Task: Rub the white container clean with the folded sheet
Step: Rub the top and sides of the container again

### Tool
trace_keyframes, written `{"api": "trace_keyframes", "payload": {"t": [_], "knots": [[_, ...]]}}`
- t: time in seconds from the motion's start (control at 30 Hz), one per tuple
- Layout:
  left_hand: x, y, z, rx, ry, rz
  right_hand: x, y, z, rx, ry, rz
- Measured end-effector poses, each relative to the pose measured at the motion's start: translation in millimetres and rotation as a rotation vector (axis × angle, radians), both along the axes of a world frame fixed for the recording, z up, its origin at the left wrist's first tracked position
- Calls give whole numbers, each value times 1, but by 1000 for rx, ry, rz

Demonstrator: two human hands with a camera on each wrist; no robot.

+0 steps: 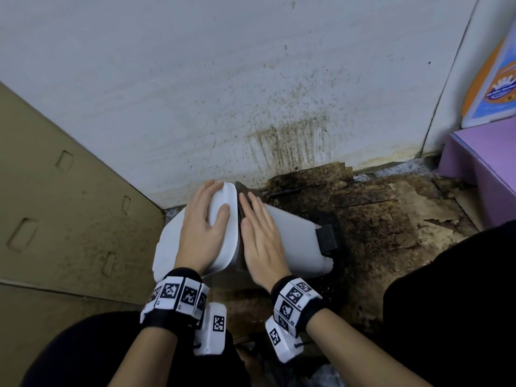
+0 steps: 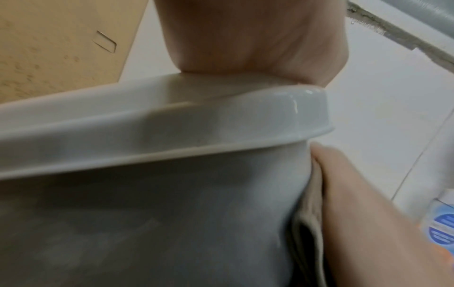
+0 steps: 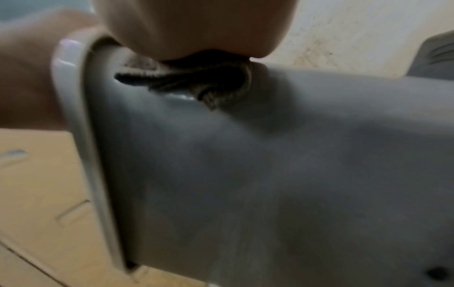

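Note:
The white container (image 1: 296,233) lies on its side on the floor, lid end to the left. My left hand (image 1: 201,227) lies over the thick white lid rim (image 2: 172,120), fingers stretched to its far edge and thumb on the rim. My right hand (image 1: 259,238) presses flat on the container's grey-white side (image 3: 270,174), just right of the rim. Under its fingers is the folded brown sheet (image 1: 242,198), bunched beneath the palm (image 3: 196,81) and squeezed against the wall of the container (image 2: 309,223). Most of the sheet is hidden by the hand.
A black part (image 1: 326,238) sticks out at the container's right end. Dirty, dark-stained cardboard (image 1: 377,219) covers the floor to the right. A stained white wall (image 1: 290,143) stands behind, a tan cardboard panel (image 1: 55,205) to the left, a purple box (image 1: 480,177) at right.

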State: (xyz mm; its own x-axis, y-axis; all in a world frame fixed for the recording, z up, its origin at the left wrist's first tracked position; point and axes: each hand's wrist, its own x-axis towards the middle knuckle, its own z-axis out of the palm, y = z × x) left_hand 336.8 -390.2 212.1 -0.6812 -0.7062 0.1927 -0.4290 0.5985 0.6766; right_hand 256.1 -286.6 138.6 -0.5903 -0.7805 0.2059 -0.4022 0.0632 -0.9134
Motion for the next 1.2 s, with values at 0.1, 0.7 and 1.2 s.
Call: {"api": "trace_keyframes", "payload": {"t": [0.1,0.7,1.2], "knots": [[1,-2,1,1,11,4,-10,6,-17,-4,32,-26],[8,-9,6,1,4,33,-25,34,-93,111,-188,-277],[2,-4,3,-16,-11,37,18,-7,5,10,-36,-47]]}}
